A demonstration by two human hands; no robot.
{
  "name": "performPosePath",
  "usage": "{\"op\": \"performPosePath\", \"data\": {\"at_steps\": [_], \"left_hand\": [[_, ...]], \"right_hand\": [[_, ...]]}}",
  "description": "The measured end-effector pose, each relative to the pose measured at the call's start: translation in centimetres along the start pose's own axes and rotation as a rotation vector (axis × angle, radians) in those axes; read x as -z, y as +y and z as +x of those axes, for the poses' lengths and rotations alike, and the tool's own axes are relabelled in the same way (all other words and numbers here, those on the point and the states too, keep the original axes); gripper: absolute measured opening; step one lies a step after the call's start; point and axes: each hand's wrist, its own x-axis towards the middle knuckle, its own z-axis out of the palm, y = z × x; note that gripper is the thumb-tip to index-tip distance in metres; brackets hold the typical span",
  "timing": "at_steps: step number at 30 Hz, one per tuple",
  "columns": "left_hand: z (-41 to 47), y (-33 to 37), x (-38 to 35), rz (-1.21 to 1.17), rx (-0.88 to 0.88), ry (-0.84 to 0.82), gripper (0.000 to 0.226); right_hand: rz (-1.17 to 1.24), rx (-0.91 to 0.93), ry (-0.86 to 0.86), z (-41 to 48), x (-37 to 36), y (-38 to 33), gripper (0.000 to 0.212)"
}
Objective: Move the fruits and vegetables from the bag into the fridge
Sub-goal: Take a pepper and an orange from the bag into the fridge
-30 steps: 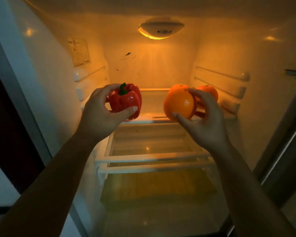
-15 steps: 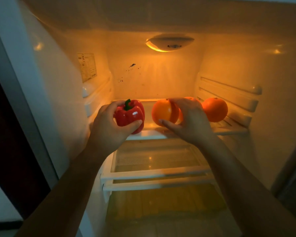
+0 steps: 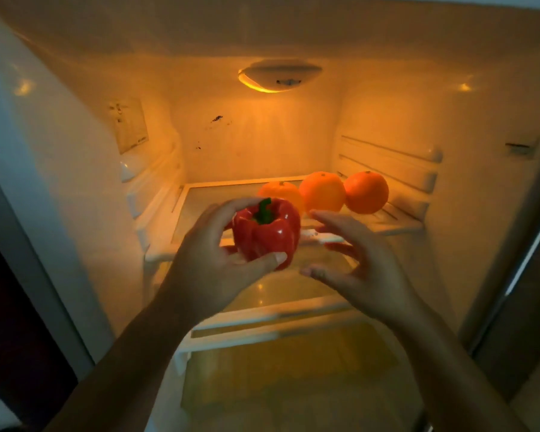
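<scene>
Hazard: pepper (image 3: 267,233) set down hard could roll oranges (image 3: 323,191) just behind it | left hand (image 3: 209,269) grip wraps pepper | right hand (image 3: 365,269) splayed, empty

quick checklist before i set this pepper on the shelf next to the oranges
1. Grip: the left hand holds the pepper with thumb and fingers round it: ok.
2. Stem of the pepper points up: ok.
3. The right hand is free to help, open and holding nothing: ok.
4. Bare spot on the shelf left of the three oranges: ok.
5. The oranges will stay put if nudged: cannot tell.
</scene>
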Motion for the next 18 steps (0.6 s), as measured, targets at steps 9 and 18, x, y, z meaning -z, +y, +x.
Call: {"op": "performPosePath", "data": {"at_steps": [9,18], "left_hand": [[-2.4,-2.3,-7.0,-0.072,0.011,-0.289,0.067],[1.8,-0.1,-3.7,0.009,-0.086,0.112,0.048]], "right_hand": [[0.016,-0.221,-0.173,-5.8,1.9,1.9,0.087],[0.09,-0.364,-0.06,-6.7,1.3,4.4,0.077]]}}
